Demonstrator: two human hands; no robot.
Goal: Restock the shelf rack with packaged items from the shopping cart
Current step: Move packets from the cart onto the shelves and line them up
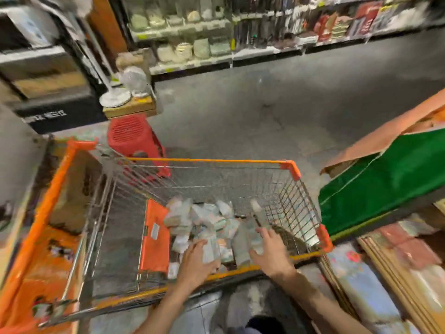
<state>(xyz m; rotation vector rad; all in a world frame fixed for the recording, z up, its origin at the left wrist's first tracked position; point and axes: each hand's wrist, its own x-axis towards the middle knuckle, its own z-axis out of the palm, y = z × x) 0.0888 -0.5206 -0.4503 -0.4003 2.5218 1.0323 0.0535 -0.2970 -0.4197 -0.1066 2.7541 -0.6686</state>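
The orange-framed wire shopping cart (240,161) stands in front of me. A heap of pale plastic-wrapped packages (204,220) lies in its basket, blurred by motion. My left hand (195,260) reaches over the near rim, with fingers and thumb curled round one pale package (211,249). Further right, my right hand (273,253) is also inside the basket, its fingers spread and lying on a grey package (242,247) near the right wire wall. The rack (395,280) on my right holds flat packaged goods.
An orange flap (154,237) stands inside the cart left of the packages. A red plastic stool (134,138) is beyond the cart's far left corner. A green and orange carton (385,177) juts out at the right. Stocked shelves (192,51) line the far side of the grey aisle floor.
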